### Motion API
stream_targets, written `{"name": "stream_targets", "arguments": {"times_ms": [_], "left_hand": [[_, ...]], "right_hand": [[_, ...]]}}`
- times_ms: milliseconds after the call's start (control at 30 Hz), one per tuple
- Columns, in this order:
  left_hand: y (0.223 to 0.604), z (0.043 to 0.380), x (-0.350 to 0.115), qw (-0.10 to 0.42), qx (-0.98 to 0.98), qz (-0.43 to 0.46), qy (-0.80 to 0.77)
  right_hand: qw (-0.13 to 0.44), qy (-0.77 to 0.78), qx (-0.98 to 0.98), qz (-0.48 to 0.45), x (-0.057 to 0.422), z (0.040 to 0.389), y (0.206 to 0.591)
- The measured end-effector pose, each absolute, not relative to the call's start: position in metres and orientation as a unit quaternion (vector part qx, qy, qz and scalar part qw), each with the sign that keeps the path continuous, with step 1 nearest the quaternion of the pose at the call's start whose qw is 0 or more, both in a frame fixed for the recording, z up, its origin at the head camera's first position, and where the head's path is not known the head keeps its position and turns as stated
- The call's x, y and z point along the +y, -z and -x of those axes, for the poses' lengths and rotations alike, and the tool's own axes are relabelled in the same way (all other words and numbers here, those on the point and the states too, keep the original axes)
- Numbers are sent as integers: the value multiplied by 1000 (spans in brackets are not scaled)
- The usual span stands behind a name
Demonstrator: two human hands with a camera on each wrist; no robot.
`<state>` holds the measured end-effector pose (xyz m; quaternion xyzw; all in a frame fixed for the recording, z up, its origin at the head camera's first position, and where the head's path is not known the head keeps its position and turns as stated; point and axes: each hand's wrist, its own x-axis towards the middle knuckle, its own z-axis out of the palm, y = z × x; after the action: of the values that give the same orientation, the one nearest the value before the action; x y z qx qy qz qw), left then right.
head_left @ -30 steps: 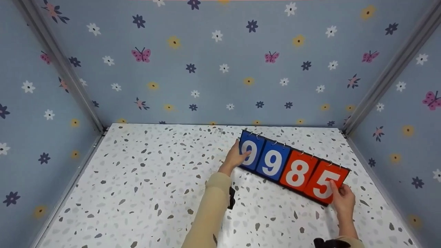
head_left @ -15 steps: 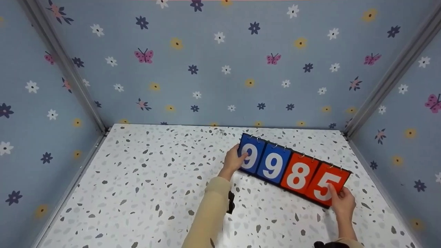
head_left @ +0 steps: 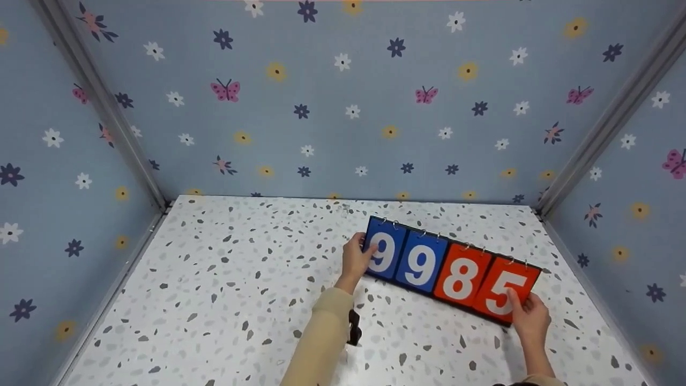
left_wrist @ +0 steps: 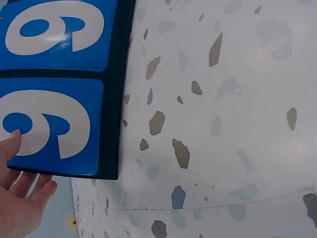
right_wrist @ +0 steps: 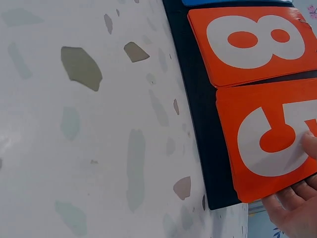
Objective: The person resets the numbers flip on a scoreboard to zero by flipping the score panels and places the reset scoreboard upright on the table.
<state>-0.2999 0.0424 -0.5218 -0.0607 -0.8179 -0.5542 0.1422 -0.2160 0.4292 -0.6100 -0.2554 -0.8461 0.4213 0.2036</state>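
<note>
Both hands hold a flip scoreboard (head_left: 462,276) by its two ends. Its blue cards read 9 and 9, its red cards 8 and 5, all hung from metal rings along the top of a black backing. In the head view the board slants, its right end lower and nearer. My left hand (head_left: 356,261) grips the left end. The left wrist view has that thumb on the outer blue card (left_wrist: 54,124) and the fingers at the edge behind. On the right end, my right hand (head_left: 532,321) has its thumb over the red 5 card (right_wrist: 233,106), fingers tucked behind.
The speckled white tabletop (head_left: 225,289) lies beneath. A blue panel (head_left: 332,107) with flowers and butterflies rises at the back, with similar panels at the left and right sides. Metal posts (head_left: 595,128) stand in the corners.
The scoreboard has shifted slightly left and closer to me, its left end dropping more than its right, so it slants less. Both hands keep their grip. The head view has shifted slightly.
</note>
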Motion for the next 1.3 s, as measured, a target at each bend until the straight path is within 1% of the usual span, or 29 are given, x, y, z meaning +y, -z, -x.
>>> {"name": "stream_targets", "arguments": {"times_ms": [167,300,367,600,767,933,1300], "left_hand": [[527,295,32,168,-812,54,556],[530,291,24,170,-813,48,554],[531,288,20,170,-816,47,551],[531,275,2,176,-826,41,533],[531,267,-9,182,-837,31,515],[529,258,-20,185,-837,29,514],[529,236,-49,202,-837,5,509]], "right_hand": [[217,-415,-856,219,389,194,558],[212,-418,-858,210,370,186,538],[218,-407,-862,210,367,186,538],[208,-423,-861,193,355,189,538],[223,-425,-860,173,348,192,540],[223,-427,-861,163,340,195,543],[192,-450,-860,143,316,198,542]]}}
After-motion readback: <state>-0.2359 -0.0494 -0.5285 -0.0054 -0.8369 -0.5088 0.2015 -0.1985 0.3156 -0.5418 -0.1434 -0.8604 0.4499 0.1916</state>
